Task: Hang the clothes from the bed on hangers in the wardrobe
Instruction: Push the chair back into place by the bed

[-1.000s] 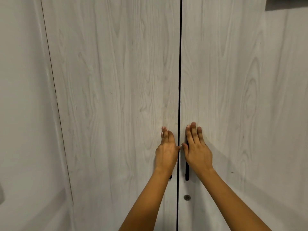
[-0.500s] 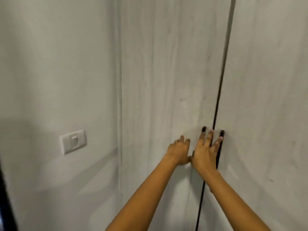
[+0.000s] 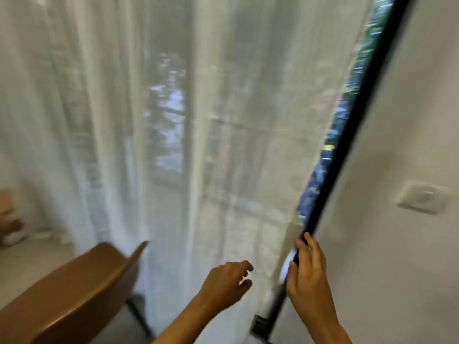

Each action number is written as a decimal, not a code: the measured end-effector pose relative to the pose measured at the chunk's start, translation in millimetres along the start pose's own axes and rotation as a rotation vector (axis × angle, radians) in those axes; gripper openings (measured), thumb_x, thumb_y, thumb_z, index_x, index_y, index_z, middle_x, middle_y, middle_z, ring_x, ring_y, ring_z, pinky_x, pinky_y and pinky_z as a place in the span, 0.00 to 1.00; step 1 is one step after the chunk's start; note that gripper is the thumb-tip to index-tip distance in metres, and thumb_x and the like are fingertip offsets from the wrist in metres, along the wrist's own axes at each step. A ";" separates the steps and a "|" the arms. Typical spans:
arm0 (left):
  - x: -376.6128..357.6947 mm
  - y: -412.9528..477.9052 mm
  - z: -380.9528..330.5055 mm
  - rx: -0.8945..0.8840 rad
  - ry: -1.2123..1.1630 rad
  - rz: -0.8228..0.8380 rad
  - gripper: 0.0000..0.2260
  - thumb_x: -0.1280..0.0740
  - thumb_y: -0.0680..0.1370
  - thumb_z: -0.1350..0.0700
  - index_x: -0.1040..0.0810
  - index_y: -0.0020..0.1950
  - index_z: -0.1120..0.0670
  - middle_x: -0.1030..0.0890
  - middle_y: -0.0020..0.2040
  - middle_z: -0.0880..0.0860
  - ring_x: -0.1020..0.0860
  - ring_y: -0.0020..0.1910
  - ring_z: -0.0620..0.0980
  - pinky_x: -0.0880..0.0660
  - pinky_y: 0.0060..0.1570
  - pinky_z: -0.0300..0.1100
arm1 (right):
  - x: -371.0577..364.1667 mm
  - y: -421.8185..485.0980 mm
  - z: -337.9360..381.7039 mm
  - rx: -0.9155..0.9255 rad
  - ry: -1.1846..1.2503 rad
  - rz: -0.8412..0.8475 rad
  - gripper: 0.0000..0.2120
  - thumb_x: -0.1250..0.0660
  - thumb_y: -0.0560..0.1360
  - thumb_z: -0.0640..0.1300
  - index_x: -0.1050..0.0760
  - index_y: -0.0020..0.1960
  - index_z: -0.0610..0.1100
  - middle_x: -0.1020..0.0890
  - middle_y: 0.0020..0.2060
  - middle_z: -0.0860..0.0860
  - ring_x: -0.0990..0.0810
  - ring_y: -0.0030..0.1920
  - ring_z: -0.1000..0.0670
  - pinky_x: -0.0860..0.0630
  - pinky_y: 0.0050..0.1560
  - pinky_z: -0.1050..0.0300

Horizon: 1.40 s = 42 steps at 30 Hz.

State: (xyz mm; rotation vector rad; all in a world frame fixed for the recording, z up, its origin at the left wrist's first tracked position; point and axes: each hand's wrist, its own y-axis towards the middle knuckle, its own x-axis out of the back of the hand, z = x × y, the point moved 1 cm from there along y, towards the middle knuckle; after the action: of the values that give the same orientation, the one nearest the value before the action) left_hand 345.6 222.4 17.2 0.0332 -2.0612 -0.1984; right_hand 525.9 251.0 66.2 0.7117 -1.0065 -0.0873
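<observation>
The wardrobe, bed, clothes and hangers are all out of view. The frame is blurred by motion. My left hand (image 3: 224, 281) hangs in the air before a sheer white curtain (image 3: 173, 120), fingers loosely curled and holding nothing. My right hand (image 3: 308, 269) is raised with fingers nearly straight. It overlaps the dark window frame (image 3: 347, 150) at the curtain's right edge. Whether it touches that frame I cannot tell.
A brown chair back (image 3: 74, 289) stands at the lower left, close to my left arm. A white wall (image 3: 409, 108) with a light switch (image 3: 423, 197) fills the right side. Some brown objects (image 3: 7, 219) lie on the floor at the far left.
The view has swung left from the grey wardrobe doors to the curtain and window. Both hands have come off the doors and now hang in the air.
</observation>
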 end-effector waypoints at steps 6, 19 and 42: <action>78.7 -129.4 161.4 0.564 0.032 -0.214 0.20 0.37 0.75 0.53 0.31 0.67 0.50 0.22 0.58 0.53 0.23 0.57 0.53 0.26 0.52 0.47 | -105.4 3.7 149.7 0.286 0.365 0.445 0.24 0.39 0.77 0.36 0.39 0.72 0.40 0.44 0.75 0.44 0.46 0.75 0.45 0.41 0.68 0.60; 61.8 -230.2 365.5 1.123 -0.063 0.154 0.44 0.28 0.69 0.42 0.47 0.76 0.53 0.39 0.75 0.53 0.37 0.71 0.55 0.35 0.68 0.50 | -359.3 -8.2 290.4 0.372 0.149 1.128 0.27 0.48 0.81 0.54 0.48 0.76 0.45 0.50 0.76 0.42 0.48 0.75 0.38 0.40 0.73 0.44; -15.3 -114.5 343.8 1.111 -0.003 0.247 0.15 0.41 0.77 0.56 0.32 0.63 0.59 0.22 0.58 0.59 0.22 0.53 0.61 0.26 0.49 0.51 | -484.9 76.3 248.3 -0.517 0.684 1.057 0.30 0.32 0.73 0.33 0.39 0.72 0.41 0.27 0.65 0.40 0.26 0.61 0.36 0.28 0.63 0.42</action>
State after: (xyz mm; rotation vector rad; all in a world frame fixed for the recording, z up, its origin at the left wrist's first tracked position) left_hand 44.9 154.9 -174.1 0.4484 -1.9119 1.0991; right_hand 41.9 369.6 -166.6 -0.3184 -0.5457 0.7481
